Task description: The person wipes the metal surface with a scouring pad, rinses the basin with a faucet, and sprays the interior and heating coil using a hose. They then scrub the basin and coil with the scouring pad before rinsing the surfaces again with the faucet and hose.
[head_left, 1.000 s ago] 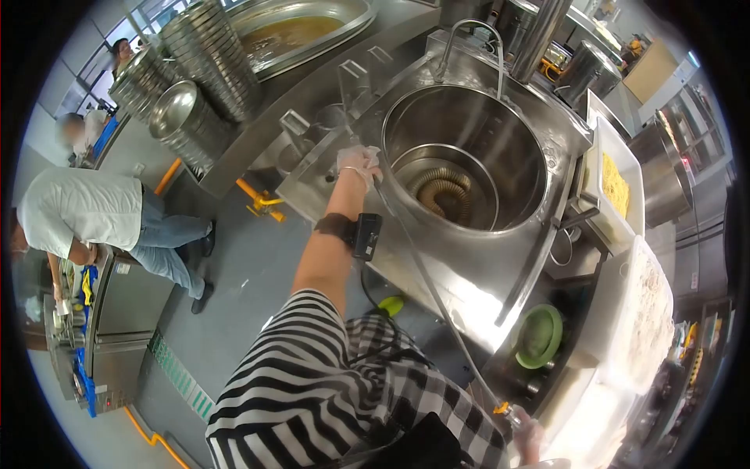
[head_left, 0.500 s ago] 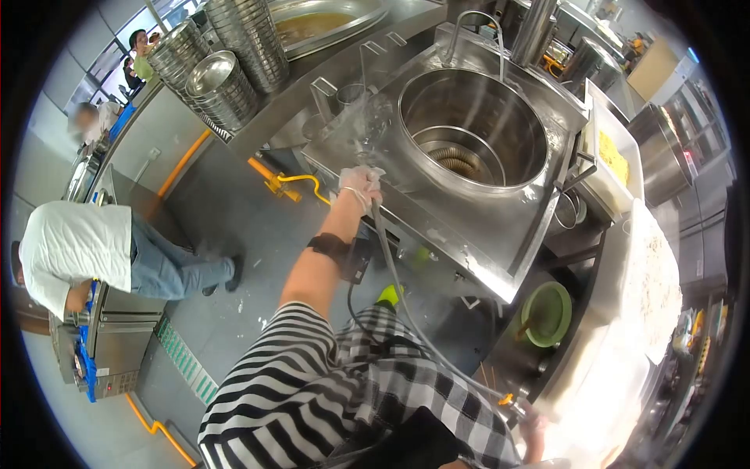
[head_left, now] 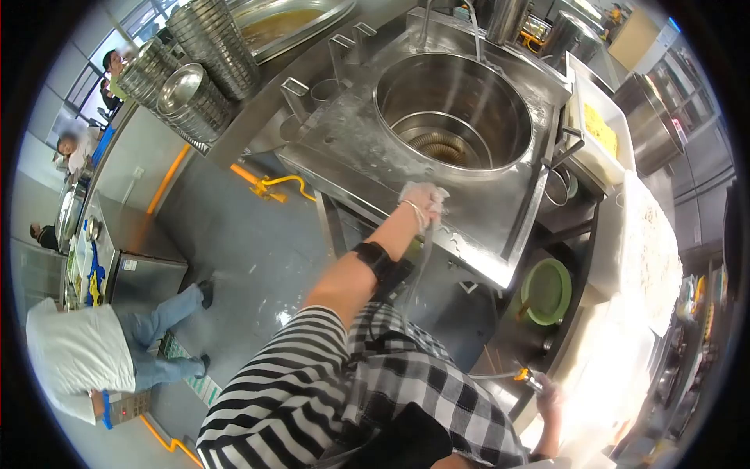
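My left hand (head_left: 423, 203), in a thin clear glove, is closed around a grey hose (head_left: 422, 270) at the front edge of the steel counter (head_left: 351, 144). Just behind it is a large round steel pot (head_left: 453, 109) sunk in the counter, with a coiled element at its bottom. At the lower right, my right hand (head_left: 549, 395) grips a metal nozzle (head_left: 532, 381) with an orange fitting, joined to a hose. Whether both hoses are one piece is hidden by the apron.
Stacked steel bowls (head_left: 191, 98) stand at the upper left. A person in a white shirt (head_left: 82, 356) is at the lower left. A green basin (head_left: 546, 291) sits low on the right, beside a white-covered surface (head_left: 641, 242). A white tray (head_left: 600, 121) holds yellow food.
My left hand has moved right along the counter's front edge with the hose. My right hand and the nozzle show more fully. The person in white has shifted lower in view.
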`<move>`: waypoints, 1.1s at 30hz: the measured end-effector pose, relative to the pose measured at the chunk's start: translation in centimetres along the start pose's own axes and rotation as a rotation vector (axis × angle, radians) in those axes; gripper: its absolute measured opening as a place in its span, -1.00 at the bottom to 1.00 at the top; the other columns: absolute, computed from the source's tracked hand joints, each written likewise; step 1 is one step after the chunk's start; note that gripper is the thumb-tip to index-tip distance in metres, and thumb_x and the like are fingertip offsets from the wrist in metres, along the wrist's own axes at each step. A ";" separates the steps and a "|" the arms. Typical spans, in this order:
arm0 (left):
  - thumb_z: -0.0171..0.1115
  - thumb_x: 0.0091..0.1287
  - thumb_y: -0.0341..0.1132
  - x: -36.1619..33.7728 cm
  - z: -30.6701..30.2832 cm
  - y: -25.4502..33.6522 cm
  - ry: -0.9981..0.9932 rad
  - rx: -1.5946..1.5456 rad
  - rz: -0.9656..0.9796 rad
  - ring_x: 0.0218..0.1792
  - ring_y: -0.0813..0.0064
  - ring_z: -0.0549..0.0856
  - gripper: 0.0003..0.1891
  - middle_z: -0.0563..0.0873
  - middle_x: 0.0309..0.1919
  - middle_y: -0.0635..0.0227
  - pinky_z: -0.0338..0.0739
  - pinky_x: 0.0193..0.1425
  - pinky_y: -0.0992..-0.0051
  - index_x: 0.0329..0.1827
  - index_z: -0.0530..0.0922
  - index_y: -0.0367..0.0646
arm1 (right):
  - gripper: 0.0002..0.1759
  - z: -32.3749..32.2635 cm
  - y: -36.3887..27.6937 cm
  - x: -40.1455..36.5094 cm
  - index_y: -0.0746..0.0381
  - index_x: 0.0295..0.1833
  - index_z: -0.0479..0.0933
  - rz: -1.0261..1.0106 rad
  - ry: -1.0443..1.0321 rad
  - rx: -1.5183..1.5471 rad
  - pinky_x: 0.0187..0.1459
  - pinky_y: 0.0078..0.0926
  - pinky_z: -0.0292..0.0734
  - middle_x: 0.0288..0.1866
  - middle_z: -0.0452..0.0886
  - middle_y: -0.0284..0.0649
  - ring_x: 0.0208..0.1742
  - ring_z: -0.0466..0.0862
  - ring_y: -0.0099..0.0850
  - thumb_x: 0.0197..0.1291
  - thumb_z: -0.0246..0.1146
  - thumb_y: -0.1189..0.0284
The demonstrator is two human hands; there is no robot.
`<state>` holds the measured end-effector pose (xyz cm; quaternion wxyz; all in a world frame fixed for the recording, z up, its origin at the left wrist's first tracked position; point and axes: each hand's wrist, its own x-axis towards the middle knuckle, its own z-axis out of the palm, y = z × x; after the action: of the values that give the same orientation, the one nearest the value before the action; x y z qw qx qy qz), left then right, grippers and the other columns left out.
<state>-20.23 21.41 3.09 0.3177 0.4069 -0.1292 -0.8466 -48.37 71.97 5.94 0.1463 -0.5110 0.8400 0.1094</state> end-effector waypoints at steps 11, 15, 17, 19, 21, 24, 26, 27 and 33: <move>0.10 -0.02 -0.41 2.1 -3.3 -5.2 -0.037 1.820 0.763 -0.53 0.54 0.61 -0.97 0.59 -0.60 0.45 0.44 -0.54 0.42 -0.53 0.49 -0.05 | -0.56 -3.6 -1.5 0.4 0.00 0.02 0.52 -0.047 -0.057 0.186 -0.19 -0.31 0.49 -0.25 0.62 -0.12 -0.23 0.62 -0.18 0.02 0.09 0.63; -0.05 0.15 -0.34 -4.5 -4.6 2.1 0.195 1.611 0.923 -0.59 0.45 0.57 -0.79 0.58 -0.62 0.36 0.44 -0.53 0.43 -0.28 0.57 -0.10 | -0.61 -4.9 -3.3 1.7 -0.04 -0.01 0.53 -0.024 -0.078 0.153 -0.25 -0.26 0.49 -0.37 0.61 -0.08 -0.32 0.62 -0.12 0.02 0.13 0.55; -0.07 0.18 -0.33 -3.7 -7.7 5.9 0.212 1.516 0.795 -0.52 0.43 0.64 -0.72 0.63 -0.59 0.35 0.51 -0.40 0.48 -0.14 0.59 -0.06 | -0.63 -5.2 -3.9 2.8 -0.04 -0.02 0.53 -0.049 -0.056 0.151 -0.27 -0.24 0.49 -0.42 0.60 -0.07 -0.34 0.61 -0.11 0.02 0.14 0.52; -0.07 0.19 -0.33 -3.3 -11.1 10.0 0.154 1.137 0.657 -0.63 0.48 0.49 -0.77 0.54 -0.65 0.35 0.34 -0.55 0.49 -0.24 0.54 -0.19 | -0.64 -5.3 -4.3 3.6 -0.03 -0.02 0.52 -0.102 -0.018 0.096 -0.29 -0.21 0.49 -0.45 0.59 -0.07 -0.36 0.61 -0.10 -0.01 0.18 0.47; -0.08 0.20 -0.34 -2.9 -14.2 14.2 0.090 0.759 0.520 -0.75 0.54 0.33 -0.77 0.46 -0.71 0.35 0.18 -0.70 0.49 -0.34 0.50 -0.32 | -0.62 -6.9 -5.8 4.2 -0.03 -0.01 0.51 -0.119 -0.022 0.074 -0.28 -0.21 0.50 -0.43 0.60 -0.06 -0.35 0.62 -0.10 -0.02 0.20 0.46; -0.03 0.18 -0.32 -3.1 -18.0 20.7 0.092 0.968 0.393 -0.70 0.53 0.33 -0.78 0.46 -0.65 0.35 0.17 -0.67 0.47 -0.35 0.51 -0.32 | -0.57 -9.9 -8.8 4.8 -0.04 0.03 0.50 -0.131 -0.037 0.072 -0.26 -0.20 0.50 -0.40 0.61 -0.05 -0.32 0.62 -0.09 -0.06 0.23 0.43; 0.08 0.13 -0.29 -3.3 -20.7 25.4 0.151 1.751 0.215 -0.48 0.44 0.46 -0.81 0.55 -0.46 0.34 0.33 -0.45 0.42 -0.29 0.57 -0.18 | -0.51 -12.6 -12.0 5.2 -0.06 0.07 0.48 -0.068 -0.112 0.066 -0.24 -0.20 0.51 -0.37 0.61 -0.04 -0.29 0.62 -0.09 -0.10 0.25 0.40; 0.13 0.11 -0.27 -3.4 -21.9 27.5 0.177 2.134 0.096 -0.37 0.40 0.53 -0.81 0.59 -0.36 0.34 0.41 -0.35 0.40 -0.26 0.60 -0.11 | -0.51 -13.2 -13.2 5.1 -0.06 0.07 0.48 -0.073 -0.113 0.062 -0.24 -0.20 0.51 -0.37 0.61 -0.04 -0.29 0.62 -0.09 -0.10 0.25 0.40; 0.30 -0.01 -0.27 -2.2 -27.3 34.5 0.348 2.864 0.063 -0.25 0.38 0.65 -0.91 0.67 -0.36 0.48 0.53 -0.28 0.49 -0.42 0.63 0.02 | -0.42 -19.0 -23.7 7.3 -0.15 0.18 0.38 0.018 -0.302 -0.066 -0.20 -0.23 0.51 -0.31 0.63 -0.11 -0.24 0.63 -0.13 -0.07 0.25 0.29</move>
<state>16.79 -2.52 3.56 -0.3262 0.4631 -0.8207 0.0750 -33.01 48.86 20.21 0.2531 -0.4856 0.8089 0.2140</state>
